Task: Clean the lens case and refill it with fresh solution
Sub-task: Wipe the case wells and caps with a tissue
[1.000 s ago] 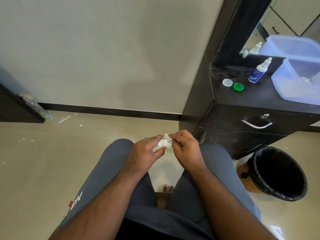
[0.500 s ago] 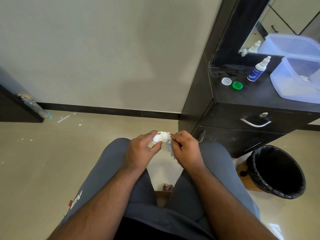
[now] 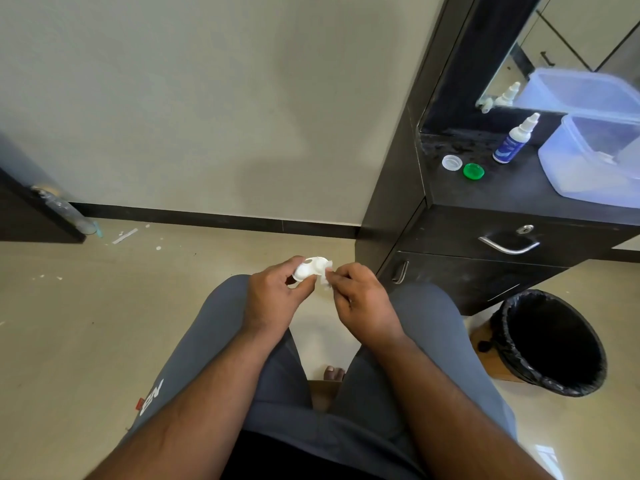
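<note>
- Your left hand (image 3: 277,299) has the lens case (image 3: 309,268) pinched between thumb and fingertips, held out over your knees, not resting on anything.
- Case is white w/ two wells; its long axis runs roughly left-right and tips up a bit toward the far right end. The left well sits in your grip, the right well pokes out toward the other hand.
- Your right hand (image 3: 360,299) is closed on a small wad of tissue (image 3: 327,280), fingertips bunched tight, and the wad is touching or just about touching the case's right end. Can't tell if it's actually inside the well, too small to see.
- So imo you're mid-wipe: the cleaning part isn't finished and the refill hasn't started.
- Key relation for what comes next: everything for the refill is up and to your right. The solution bottle (image 3: 512,142) stands upright on the dark cabinet top (image 3: 502,192), w/ the white cap (image 3: 452,162) and green cap (image 3: 473,171) lying just beside each other to its left.
- Right hand is clearly the nearer one to that stuff, so I'd keep the case in the left and reach w/ the right once the tissue's gone.
- Bin (image 3: 550,341) is on the floor right below your right side, easy drop for the tissue.
- Watch the case's tilt when filling tho; level it first or the solution prob runs out.
</note>
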Demonstrator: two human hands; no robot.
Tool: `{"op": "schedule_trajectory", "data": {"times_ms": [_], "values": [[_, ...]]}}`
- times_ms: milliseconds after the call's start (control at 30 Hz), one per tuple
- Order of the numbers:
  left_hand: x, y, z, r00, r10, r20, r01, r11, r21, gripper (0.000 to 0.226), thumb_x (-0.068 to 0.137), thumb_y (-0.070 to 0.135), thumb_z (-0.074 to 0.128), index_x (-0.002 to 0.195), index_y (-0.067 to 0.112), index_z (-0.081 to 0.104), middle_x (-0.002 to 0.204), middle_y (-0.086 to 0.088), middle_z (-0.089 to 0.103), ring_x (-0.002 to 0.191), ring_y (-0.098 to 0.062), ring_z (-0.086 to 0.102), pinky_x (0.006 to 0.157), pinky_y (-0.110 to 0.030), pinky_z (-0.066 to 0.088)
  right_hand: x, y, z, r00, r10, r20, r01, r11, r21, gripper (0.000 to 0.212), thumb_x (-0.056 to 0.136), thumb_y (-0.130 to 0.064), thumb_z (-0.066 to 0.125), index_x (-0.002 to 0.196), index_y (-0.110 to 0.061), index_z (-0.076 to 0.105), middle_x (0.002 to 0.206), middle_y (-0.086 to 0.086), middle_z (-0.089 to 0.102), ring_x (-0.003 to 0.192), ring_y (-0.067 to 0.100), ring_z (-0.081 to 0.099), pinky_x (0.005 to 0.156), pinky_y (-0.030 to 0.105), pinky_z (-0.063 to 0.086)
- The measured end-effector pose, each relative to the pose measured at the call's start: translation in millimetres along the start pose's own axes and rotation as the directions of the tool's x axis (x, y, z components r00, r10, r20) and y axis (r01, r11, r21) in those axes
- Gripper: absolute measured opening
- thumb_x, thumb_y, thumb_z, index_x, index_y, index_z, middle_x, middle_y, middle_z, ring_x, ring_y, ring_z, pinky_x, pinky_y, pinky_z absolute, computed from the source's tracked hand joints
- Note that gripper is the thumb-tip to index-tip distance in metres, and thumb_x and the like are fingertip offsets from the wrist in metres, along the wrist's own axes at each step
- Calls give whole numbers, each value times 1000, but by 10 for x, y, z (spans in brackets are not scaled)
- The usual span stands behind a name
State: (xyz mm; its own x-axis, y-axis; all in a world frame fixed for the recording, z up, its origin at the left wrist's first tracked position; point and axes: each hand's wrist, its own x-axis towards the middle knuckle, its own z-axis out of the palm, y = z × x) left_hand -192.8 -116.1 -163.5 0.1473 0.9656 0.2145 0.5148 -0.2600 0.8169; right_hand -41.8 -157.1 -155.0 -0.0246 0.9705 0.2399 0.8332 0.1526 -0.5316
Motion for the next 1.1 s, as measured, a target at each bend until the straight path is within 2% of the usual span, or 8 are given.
{"op": "schedule_trajectory", "data": {"times_ms": [67,200,300,500,700,833,1000,1100], "values": [[13,-3,-21,1000,-15,-9,15,1000,-27,32,82,21,75,113,16,71,92,12,69,81,-9,66,68,-29,59,-15,-7,-24,1000,-18,-16,18,1000,7,21,89,-5,60,108,-6,70,91,6,60,83,12,52,70,8,36],[-9,3,0,997,-2,78,5,999,-33,34,81,20,76,114,19,71,96,13,69,83,-5,65,73,-29,58,33,115,-85,990,79,-114,-78,997,18,26,89,-3,61,113,-5,67,98,8,61,88,13,51,74,10,39],[-29,31,16,990,22,142,-17,999,-32,37,80,20,76,116,17,70,100,9,70,84,-2,63,73,-20,55,46,138,-79,998,51,-49,-51,999,-4,25,90,-3,58,112,-7,69,97,5,60,91,10,46,74,7,34],[0,29,-38,994,-51,98,58,995,-76,30,82,20,74,112,18,71,93,11,70,80,-4,65,70,-24,57,-8,44,-49,999,-35,20,35,999,-6,18,84,-4,62,98,-5,74,88,6,64,83,15,55,66,9,37],[-16,-8,-21,992,-51,119,60,995,-76,31,79,20,77,110,20,73,89,15,70,79,-3,66,70,-28,57,30,111,-156,977,134,-165,-114,986,123,22,86,2,60,105,-2,71,95,9,62,86,16,55,72,16,46],[-26,16,-2,986,-16,169,31,996,-87,34,79,20,77,113,18,71,94,10,72,81,1,65,71,-20,55,33,85,-76,996,82,-48,-78,994,80,24,89,-2,59,109,-5,70,97,5,60,90,15,53,73,13,43],[-13,11,-44,992,-54,114,65,993,-95,33,81,20,75,113,18,71,94,13,70,83,-1,66,71,-21,57,13,45,-52,1000,-17,-11,18,999,36,19,86,-5,63,103,-5,72,91,6,62,86,17,55,68,12,40],[3,-24,-55,990,-68,123,81,992,-98,31,80,19,76,111,19,72,91,9,73,81,-6,67,72,-31,59,-18,29,-74,998,-5,-68,12,994,112,20,84,-2,61,100,-4,73,91,2,62,86,17,57,70,14,43]]}}
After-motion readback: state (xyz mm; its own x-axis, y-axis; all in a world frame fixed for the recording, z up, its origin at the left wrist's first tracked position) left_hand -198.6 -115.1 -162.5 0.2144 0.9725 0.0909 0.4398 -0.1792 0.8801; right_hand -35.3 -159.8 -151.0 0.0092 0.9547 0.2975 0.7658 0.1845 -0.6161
